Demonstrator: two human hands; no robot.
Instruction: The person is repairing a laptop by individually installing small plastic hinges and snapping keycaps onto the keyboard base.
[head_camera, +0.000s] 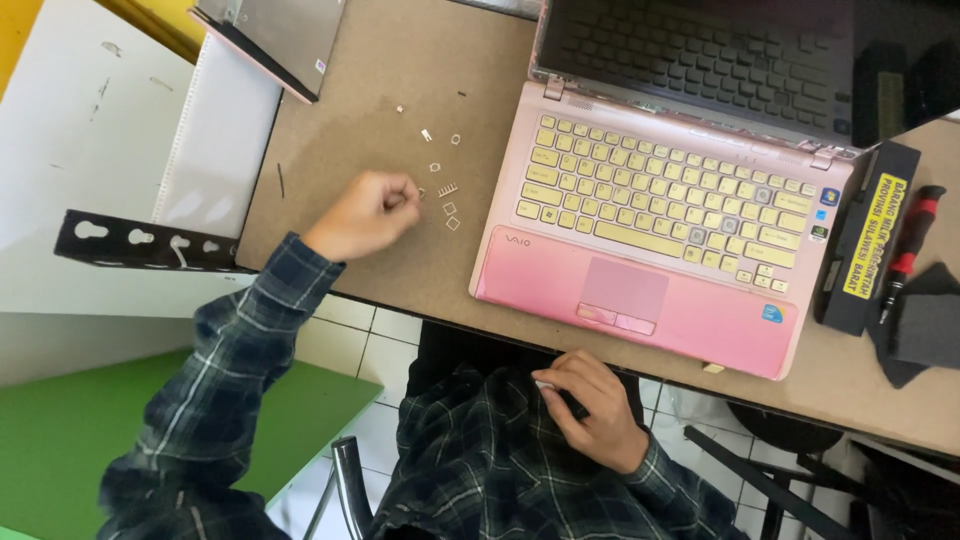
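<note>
**Pink laptop and loose key parts on a brown desk**

Brown fibreboard desk (420, 80) seen from above. The left hand (365, 213), at nine o'clock of centre, has its fingers pinched together over a scatter of small key parts (445, 190); what it grips is too small to tell. An open pink laptop (650, 250) with pale yellow keys lies at three o'clock of that hand, several keys missing. The right hand (590, 405), at six o'clock below the desk edge, curls closed around a small dark object (572, 403). A black battery pack (865, 235) and red-handled screwdriver (908, 250) lie at the far right.
</note>
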